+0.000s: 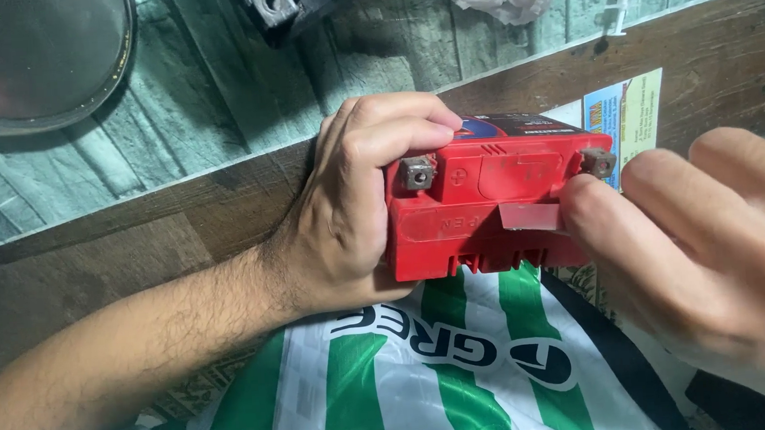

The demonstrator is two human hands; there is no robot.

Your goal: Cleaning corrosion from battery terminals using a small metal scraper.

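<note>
Dark wooden desk (132, 232) carries a red battery (490, 207); my left hand (347, 217) clamps its end, dense and rigid, while my right hand (708, 246) pinches its clear tab (531, 216).

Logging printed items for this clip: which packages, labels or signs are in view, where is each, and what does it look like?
Bag: bottom centre under the battery, green and white stripes, dark lettering.
Leaflet: right of the battery on the wood, rectangular, blue and pale yellow.
Battery: centre, red box held by the left hand, with moulded marks on top and a dark label on its far side.
Strip: pale tape on the battery, at the right hand fingertips.
</note>
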